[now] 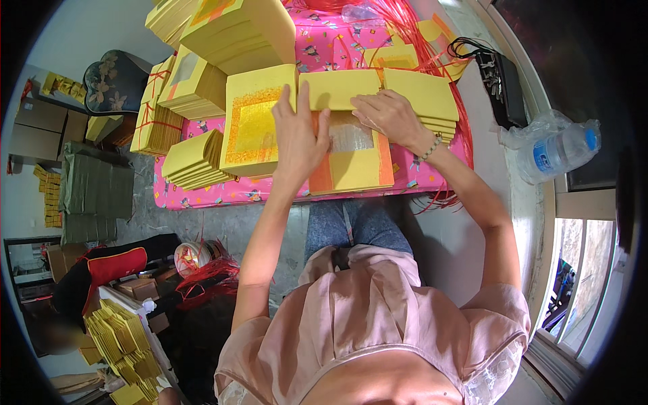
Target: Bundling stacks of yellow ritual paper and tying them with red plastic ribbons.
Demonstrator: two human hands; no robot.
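A yellow paper sheet [361,169] with orange bands and a silver foil square [351,137] lies before me on the pink patterned cloth. Its far part is a plain yellow flap [337,90], folded over toward me. On the flap's left end rests my left hand [299,138], open, with fingers apart and thumb by the foil. My right hand [391,118] lies across the flap's near edge, fingers bent slightly and pressing down, not gripping. Left of the sheet is a stack of yellow paper with gold foil [254,131]. Folded yellow papers [425,98] are piled at the right.
Tall yellow paper stacks [243,37] and bundles tied with red string [156,125] stand at the left. Red plastic strands [432,40] trail over the table's far right. A black bag [501,88] and a plastic bottle [557,150] sit beyond the right edge.
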